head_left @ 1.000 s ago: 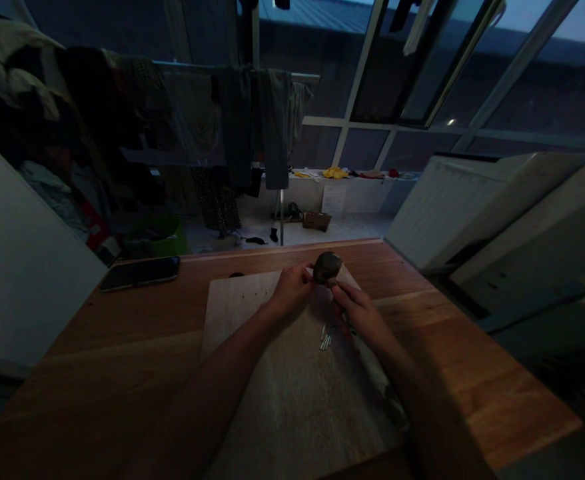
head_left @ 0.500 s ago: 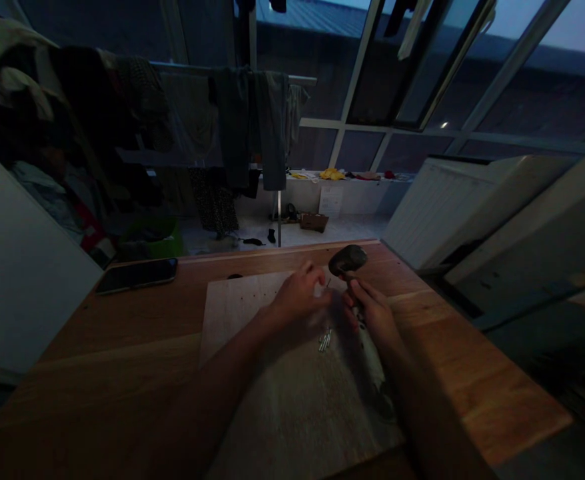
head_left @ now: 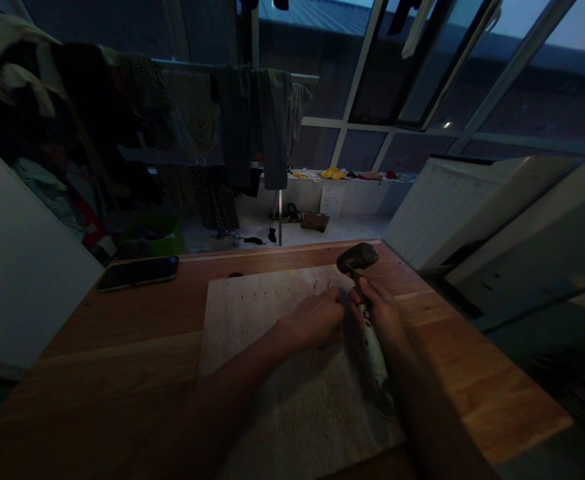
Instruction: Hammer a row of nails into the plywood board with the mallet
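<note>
My right hand [head_left: 381, 312] is wrapped round the handle of a hammer [head_left: 372, 347], whose dark head [head_left: 357, 258] points away from me over the board's far right corner. Close beside it, my left hand [head_left: 322, 315] is closed with curled fingers; what they hold, if anything, is hidden. Both hands are above a pale wooden board [head_left: 237, 327]. Along its far edge runs a row of small dark dots, and to their right two thin nails [head_left: 315, 284] stand up from the wood. The loose nails seen earlier are hidden behind my left hand.
The board lies on a wooden table [head_left: 122, 353]. A phone [head_left: 140, 272] rests at the table's far left. Beyond are hanging clothes [head_left: 235, 127], a green basket [head_left: 172, 240] on the floor and a white appliance [head_left: 442, 200] on the right.
My left hand has moved right and toward me, over the loose nails, and its fingers have closed. Two standing nails and the dots now show. The hammer head has shifted slightly right.
</note>
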Tool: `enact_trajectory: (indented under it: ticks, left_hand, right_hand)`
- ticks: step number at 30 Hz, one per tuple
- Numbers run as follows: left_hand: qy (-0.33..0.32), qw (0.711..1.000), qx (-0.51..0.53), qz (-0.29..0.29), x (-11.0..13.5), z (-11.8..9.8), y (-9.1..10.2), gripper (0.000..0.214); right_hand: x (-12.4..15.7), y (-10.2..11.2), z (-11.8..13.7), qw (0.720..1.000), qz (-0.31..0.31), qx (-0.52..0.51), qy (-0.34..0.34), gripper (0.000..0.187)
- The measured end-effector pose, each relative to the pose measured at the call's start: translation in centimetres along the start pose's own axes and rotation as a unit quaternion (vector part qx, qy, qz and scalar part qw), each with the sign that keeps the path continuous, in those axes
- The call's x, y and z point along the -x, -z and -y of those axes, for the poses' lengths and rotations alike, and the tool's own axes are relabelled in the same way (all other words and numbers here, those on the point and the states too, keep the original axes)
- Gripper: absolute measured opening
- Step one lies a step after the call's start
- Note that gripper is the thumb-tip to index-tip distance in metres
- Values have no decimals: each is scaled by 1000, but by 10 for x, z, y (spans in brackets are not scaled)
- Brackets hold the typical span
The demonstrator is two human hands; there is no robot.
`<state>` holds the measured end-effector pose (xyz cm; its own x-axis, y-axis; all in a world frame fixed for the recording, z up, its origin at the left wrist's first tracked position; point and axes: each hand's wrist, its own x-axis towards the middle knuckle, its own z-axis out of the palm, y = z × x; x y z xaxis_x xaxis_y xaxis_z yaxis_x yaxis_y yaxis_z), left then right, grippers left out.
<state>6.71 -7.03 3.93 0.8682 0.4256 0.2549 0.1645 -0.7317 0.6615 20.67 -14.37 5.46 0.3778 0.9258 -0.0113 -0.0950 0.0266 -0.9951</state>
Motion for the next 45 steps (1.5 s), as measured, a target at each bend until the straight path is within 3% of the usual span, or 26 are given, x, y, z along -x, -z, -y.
enact_trajectory:
  ticks: [4,6,9,15,22,31,40,45]
  left_hand:
    - [-2,998,-40,40,-6,10,19,6]
    - [33,999,9,0,-9,23,33,6]
    - [80,986,120,-89,-10,47,49,22]
    - [135,964,127,-191,5,75,43,10]
    - [106,975,101,-169,14,73,40,8]
    - [112,978,69,-165,14,79,36,9]
    - [133,973,65,-179,11,79,34,14]
    - [144,971,72,-175,11,76,37,26]
  right_hand:
    - [1,0,0,1000,-24,-7,2,53]
    - [0,-1,1,999,-40,-9,5,54]
    - [-1,-2,0,998,-57,-24,4,53]
    - [-1,-3,-4,998,-48,-31,-12,57]
    - [0,-8,-6,999,-29,-33,-14,52]
    - [0,-16,-7,999,-4,-31,-3,60]
    - [1,-26,-13,998,62,-3,-28,35]
    - [3,-31,-16,995,86,0,-43,34]
